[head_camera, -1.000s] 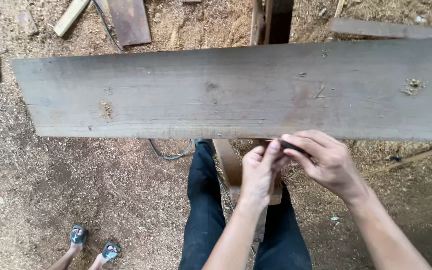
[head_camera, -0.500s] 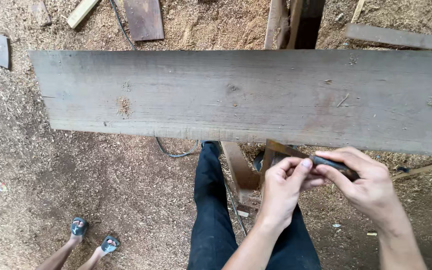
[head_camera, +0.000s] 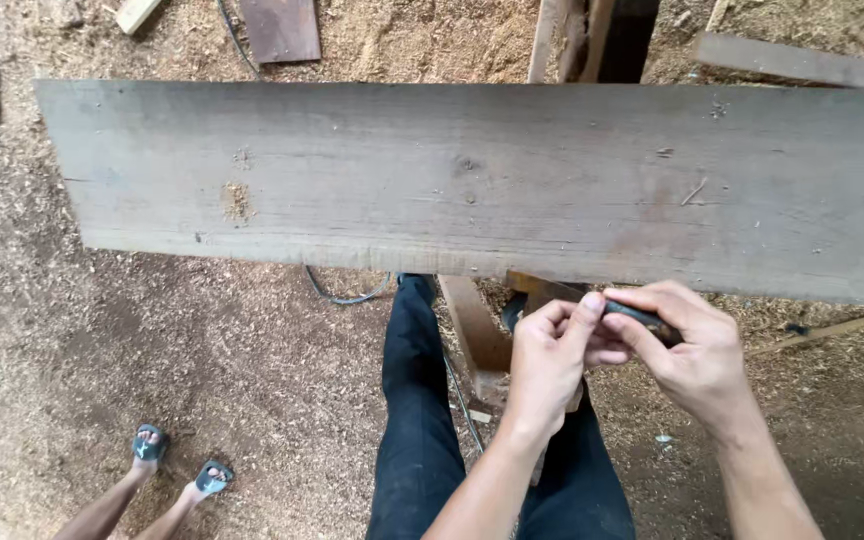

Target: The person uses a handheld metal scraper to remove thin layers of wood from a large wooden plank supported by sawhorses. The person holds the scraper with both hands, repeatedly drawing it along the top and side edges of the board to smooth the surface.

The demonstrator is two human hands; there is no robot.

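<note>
A long, wide grey wooden plank (head_camera: 472, 185) lies across the view at waist height. Just below its near edge, my left hand (head_camera: 552, 360) and my right hand (head_camera: 692, 355) meet around a small dark object (head_camera: 642, 317). My right hand grips the object and my left hand's fingertips pinch its near end. Most of the object is hidden by my fingers. My legs in dark trousers (head_camera: 417, 430) stand under the plank.
Sawdust covers the ground. Another person's feet in sandals (head_camera: 177, 460) stand at the lower left. A wooden support (head_camera: 477, 330) and a dark cable (head_camera: 342, 295) lie under the plank. Wood offcuts (head_camera: 282, 28) and a beam (head_camera: 802, 62) lie beyond it.
The view has shifted, so the plank sits lower and further right in frame. My hands stay together on the small dark object and have drifted right, below the plank's edge.
</note>
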